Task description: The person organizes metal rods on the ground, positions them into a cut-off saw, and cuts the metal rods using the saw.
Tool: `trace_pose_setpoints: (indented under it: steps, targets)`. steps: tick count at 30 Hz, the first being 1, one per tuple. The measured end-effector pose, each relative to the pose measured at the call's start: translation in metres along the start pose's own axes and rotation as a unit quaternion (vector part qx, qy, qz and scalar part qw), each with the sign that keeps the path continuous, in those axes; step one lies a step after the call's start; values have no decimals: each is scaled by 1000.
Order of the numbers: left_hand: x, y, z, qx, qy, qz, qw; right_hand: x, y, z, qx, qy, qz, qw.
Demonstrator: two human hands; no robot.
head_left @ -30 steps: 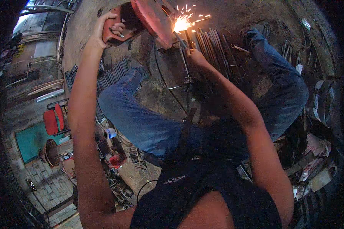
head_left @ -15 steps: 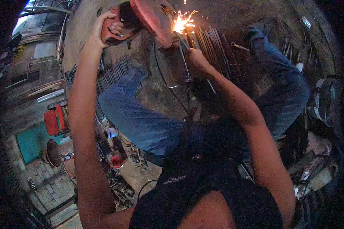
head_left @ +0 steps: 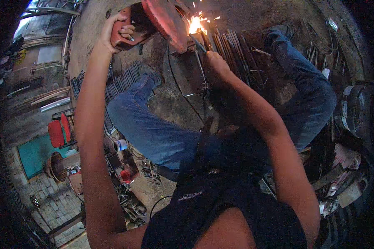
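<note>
The big red shield (head_left: 167,27) blocks the way between the left hand (head_left: 122,31) and the hot, bright sparks (head_left: 197,25). Below the shield, a hand has room to pass over the floor (head_left: 166,99), but a thin black cable (head_left: 175,82) lies there. Long metal rods (head_left: 235,52) crowd the right hand (head_left: 217,64). The left leg (head_left: 143,120) and right leg (head_left: 309,81) block the sides.

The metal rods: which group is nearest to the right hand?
The middle group, between the feet, just beside the right hand; the other groups lie outside the feet.
</note>
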State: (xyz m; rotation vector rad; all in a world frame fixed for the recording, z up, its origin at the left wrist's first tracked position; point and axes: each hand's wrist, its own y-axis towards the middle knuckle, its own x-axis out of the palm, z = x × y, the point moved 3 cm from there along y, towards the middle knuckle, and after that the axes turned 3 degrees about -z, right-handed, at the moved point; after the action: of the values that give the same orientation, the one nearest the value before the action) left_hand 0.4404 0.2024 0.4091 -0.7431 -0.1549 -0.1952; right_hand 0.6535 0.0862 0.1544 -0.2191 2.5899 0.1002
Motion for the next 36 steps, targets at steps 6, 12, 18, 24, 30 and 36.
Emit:
trace_pose_setpoints:
  steps: [6, 12, 18, 24, 30, 36]
  targets:
    - [-3, 1, -1, 28, 17, -10, 999, 1, 7, 1, 11, 10, -61, 998]
    - [-5, 1, 0, -20, 0, -8, 1000, 2, 4, -2, -8, -26, -50, 998]
    - [-9, 5, 1, -15, 18, -2, 1000, -3, 0, -8, -17, 11, -28, 999]
    - [-11, 7, 1, -36, -38, -21, 998, 6, 3, -4, -39, 31, 11, 999]
    - [-10, 4, 2, -63, -2, -13, 998, 17, 29, 8, -55, 67, -23, 996]
    - [-5, -6, 2, 97, 192, 144, 966, -5, 36, 25, 160, 390, -95, 902]
